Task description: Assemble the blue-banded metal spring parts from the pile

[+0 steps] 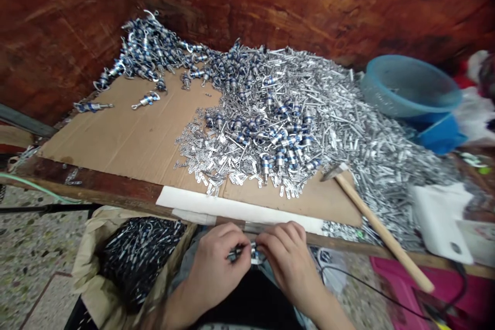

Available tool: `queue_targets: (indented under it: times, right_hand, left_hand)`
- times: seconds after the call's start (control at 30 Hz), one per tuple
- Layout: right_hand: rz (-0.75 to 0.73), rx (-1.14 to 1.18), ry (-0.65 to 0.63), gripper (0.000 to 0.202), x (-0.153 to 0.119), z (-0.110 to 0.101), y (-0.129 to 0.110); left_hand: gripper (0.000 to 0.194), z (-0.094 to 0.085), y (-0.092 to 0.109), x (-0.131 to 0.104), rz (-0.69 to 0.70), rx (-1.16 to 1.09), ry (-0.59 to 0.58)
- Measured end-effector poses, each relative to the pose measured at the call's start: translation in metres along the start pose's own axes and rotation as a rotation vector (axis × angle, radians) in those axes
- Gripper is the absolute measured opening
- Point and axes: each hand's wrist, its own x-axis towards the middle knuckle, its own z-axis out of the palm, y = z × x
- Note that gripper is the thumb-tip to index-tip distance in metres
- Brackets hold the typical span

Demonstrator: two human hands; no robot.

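Just in front of the table [127,190], left hand [222,255] and right hand [288,260] meet on one part [254,256].
The left hand pinches the part between thumb and forefinger, its other fingers curled in (a dark bit [233,255] shows beside them, too covered to make out); the right hand pinches the opposite end, its remaining fingers bent close together. The part, silvery, sits between the two sets of fingertips, mostly hidden by them. Beyond, a white strip [240,211] edges the cardboard [112,129], with plates [204,162] and blue-banded fittings [280,142] heaped behind it. A hammer [381,229] lies at right, its handle overhanging the edge; a bag [91,265] of dark pieces [143,252] stands at left.
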Motion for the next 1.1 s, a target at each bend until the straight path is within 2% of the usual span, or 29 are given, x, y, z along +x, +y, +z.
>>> queue_targets:
  times: [0.1,0.2,0.27,0.33,0.43,0.53,0.67,0.8,0.87,0.97,1.1]
  right_hand:
    - [0.076,0.051,-0.072,0.013,0.000,0.001,0.001]
    - [0.199,0.096,-0.122,0.014,0.002,0.004,0.003]
    - [0.270,0.105,-0.159,0.014,0.005,0.009,0.006]
    - [0.323,0.085,-0.167,0.013,0.007,0.014,0.007]
    - [0.377,0.021,-0.113,0.011,0.012,0.016,0.010]
    - [0.366,0.010,-0.129,0.008,0.024,0.009,0.018]
    - [0.249,-0.146,-0.092,0.004,0.059,0.000,0.036]
    - [0.182,-0.257,-0.075,0.013,0.099,0.008,0.048]
    - [0.162,-0.267,-0.085,0.016,0.109,0.014,0.048]
    - [0.157,-0.242,-0.069,0.018,0.106,0.013,0.042]
    - [0.162,-0.078,-0.065,0.013,0.072,0.000,0.028]
  left_hand:
    - [0.016,0.001,-0.005,-0.003,0.066,0.049,-0.006]
    - [0.013,0.002,-0.018,-0.005,0.307,0.164,0.017]
    - [0.021,0.004,-0.029,-0.005,0.476,0.298,0.034]
    - [0.025,0.006,-0.040,-0.005,0.545,0.427,0.058]
    - [0.023,0.010,-0.048,-0.006,0.525,0.510,0.070]
    - [0.025,0.011,-0.043,-0.008,0.461,0.503,0.025]
    - [0.025,0.011,-0.031,-0.009,0.327,0.484,-0.012]
    - [0.023,0.010,-0.025,-0.007,0.294,0.432,0.001]
    - [0.020,0.009,-0.024,-0.006,0.289,0.389,0.030]
    - [0.013,0.008,-0.023,-0.005,0.280,0.311,0.076]
    - [0.012,0.010,-0.026,-0.007,0.275,0.245,0.108]
